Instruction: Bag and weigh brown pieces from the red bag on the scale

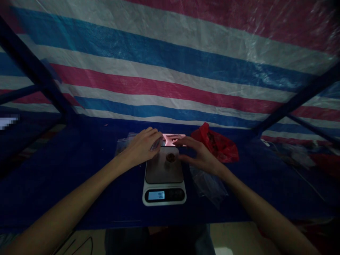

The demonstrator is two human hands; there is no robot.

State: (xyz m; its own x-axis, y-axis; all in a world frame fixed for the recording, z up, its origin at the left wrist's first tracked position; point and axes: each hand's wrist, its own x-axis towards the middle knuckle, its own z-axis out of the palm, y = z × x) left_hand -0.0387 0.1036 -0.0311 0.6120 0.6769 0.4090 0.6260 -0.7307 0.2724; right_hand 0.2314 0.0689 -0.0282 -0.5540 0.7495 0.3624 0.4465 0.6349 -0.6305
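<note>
A kitchen scale (164, 173) lies on the blue surface in front of me, its lit display reading 10.0. A small brown clump (170, 157) rests on the right part of its metal plate; I cannot make out what it is. My left hand (146, 145) is at the plate's far left corner, fingers closed on a clear plastic bag (156, 142). On the other side, my right hand (198, 156) has its thumb and fingers apart, with the fingertips close by the clump. No object shows in that hand. A lit screen (168, 140) lies just behind the scale, partly covered by my fingers.
A red plastic bag (225, 147) with dark brown contents lies beyond my right hand. Clear bags (209, 184) are under my right wrist, and more (123, 144) lie behind my left hand. Blue frame bars (287, 102) and a striped plastic sheet (170, 85) enclose the back.
</note>
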